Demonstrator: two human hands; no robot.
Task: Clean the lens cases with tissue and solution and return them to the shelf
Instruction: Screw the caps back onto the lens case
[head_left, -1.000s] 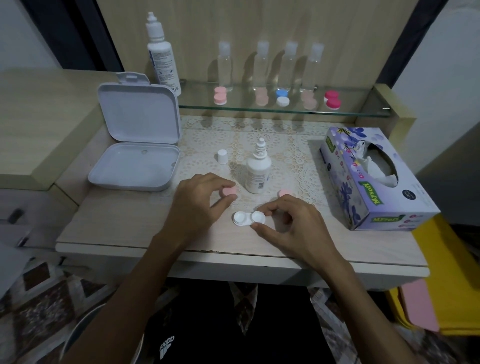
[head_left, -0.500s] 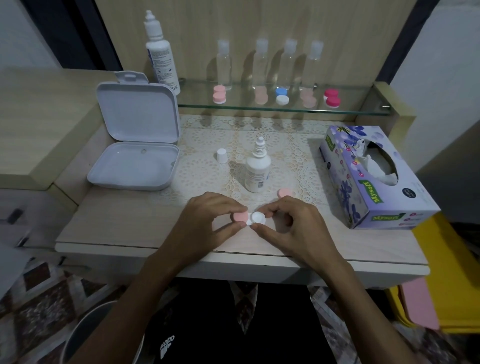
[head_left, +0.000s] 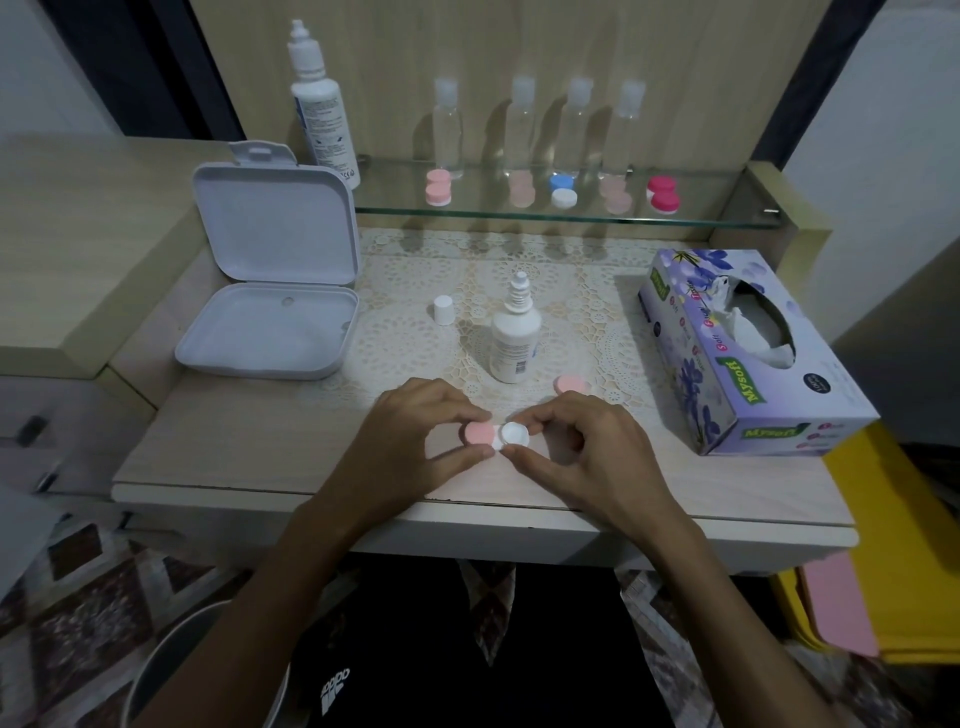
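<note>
Both hands meet at the front of the table (head_left: 218, 467) over one lens case (head_left: 506, 435). The left hand (head_left: 410, 441) pinches a pink cap (head_left: 479, 433) between thumb and forefinger; the cap sits on the case's left well. The right hand (head_left: 587, 447) pinches the case's right side, thumb and forefinger curled round the open white well, which faces up. The case is at or just above the tabletop; I cannot tell which.

A second pink cap (head_left: 571, 385) lies on the table just behind the right hand. Behind the hands a small solution bottle (head_left: 513, 340) stands upright with its nozzle bare, and its white lid (head_left: 443, 309) stands apart to the left on the lace mat (head_left: 571, 291).

To the left a white box (head_left: 270, 312) lies open, lid raised. To the right sits a tissue box (head_left: 748, 353) with tissue showing in its slot.

On the glass shelf (head_left: 727, 208) at the back lie five more cases: pink (head_left: 438, 188), pale pink (head_left: 521, 189), blue and white (head_left: 562, 190), pale pink (head_left: 616, 196), and deep pink (head_left: 663, 195). Behind them four clear bottles (head_left: 448, 130) stand in a row. A tall white bottle (head_left: 323, 111) stands at the shelf's left end
</note>
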